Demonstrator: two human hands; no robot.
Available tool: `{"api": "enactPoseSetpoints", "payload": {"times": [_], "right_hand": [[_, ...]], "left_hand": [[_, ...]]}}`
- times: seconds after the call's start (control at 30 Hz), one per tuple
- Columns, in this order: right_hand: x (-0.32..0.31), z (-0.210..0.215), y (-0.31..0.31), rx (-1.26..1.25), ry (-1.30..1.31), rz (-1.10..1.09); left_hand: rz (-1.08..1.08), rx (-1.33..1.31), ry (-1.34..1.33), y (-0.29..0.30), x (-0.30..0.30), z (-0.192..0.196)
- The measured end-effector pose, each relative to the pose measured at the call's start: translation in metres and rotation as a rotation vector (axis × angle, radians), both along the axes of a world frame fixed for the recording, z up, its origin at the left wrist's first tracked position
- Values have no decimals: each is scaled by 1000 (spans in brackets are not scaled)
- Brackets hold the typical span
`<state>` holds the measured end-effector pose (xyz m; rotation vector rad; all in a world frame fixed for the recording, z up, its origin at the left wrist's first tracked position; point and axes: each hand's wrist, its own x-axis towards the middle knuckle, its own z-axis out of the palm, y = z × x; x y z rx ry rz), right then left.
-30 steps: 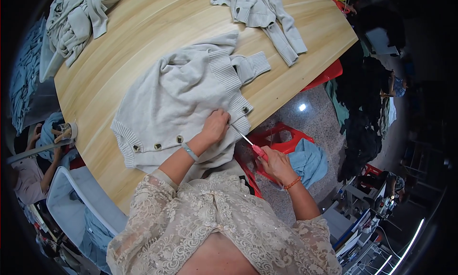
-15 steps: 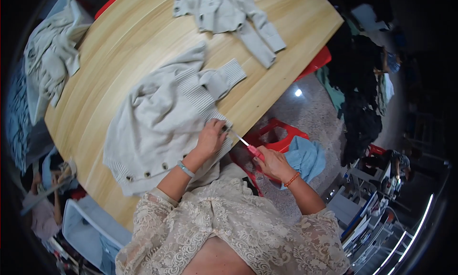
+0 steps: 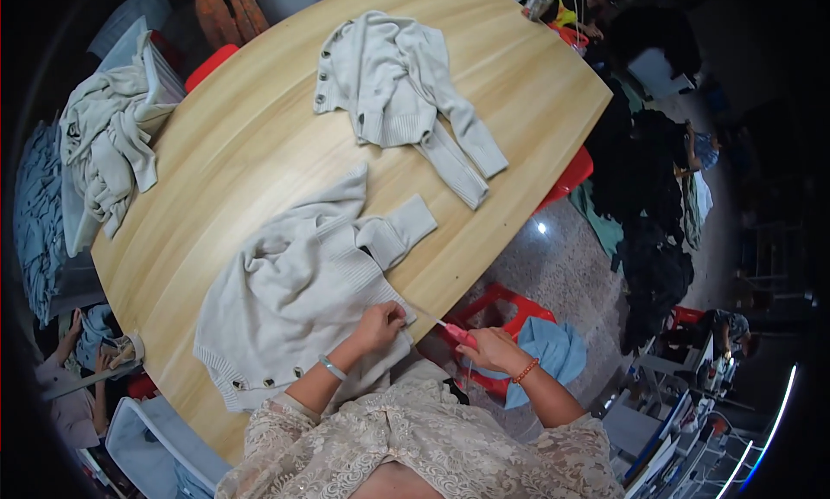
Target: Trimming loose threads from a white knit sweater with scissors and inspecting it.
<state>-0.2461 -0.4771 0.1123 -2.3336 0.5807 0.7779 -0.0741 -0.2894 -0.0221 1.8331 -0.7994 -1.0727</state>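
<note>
A light grey knitted cardigan (image 3: 285, 291) with dark buttons and ribbed edges lies rumpled at the near side of the table. My left hand (image 3: 380, 326) is closed on its ribbed edge at the table's right border, fingers pinched together. In my right hand (image 3: 497, 350) is a pink-handled tool (image 3: 460, 335) with a thin metal shaft; its exact kind is unclear. The shaft points left toward the cardigan edge by my left fingertips, and I cannot tell whether its tip touches the knit. A second grey cardigan (image 3: 389, 84) lies farther off, sleeves stretching right.
The wooden table (image 3: 216, 153) has a curved left edge. A bin (image 3: 78, 227) heaped with grey knits stands at left, a pale blue bin (image 3: 156, 443) below it. Blue cloth (image 3: 545, 361) lies over a red stool (image 3: 497, 304) at right. Other people work at both sides.
The view has tilted up, so more of the far table shows and the far cardigan is seen whole. My hands keep their holds; the tool stays beside the cardigan edge.
</note>
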Motion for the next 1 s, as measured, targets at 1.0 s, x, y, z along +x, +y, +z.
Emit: {"api": "enactPoseSetpoints", "payload": {"times": [1.0], "right_hand": [[282, -142, -174, -445, -650, 145]], "left_hand": [[202, 46, -26, 5, 32, 87]]}}
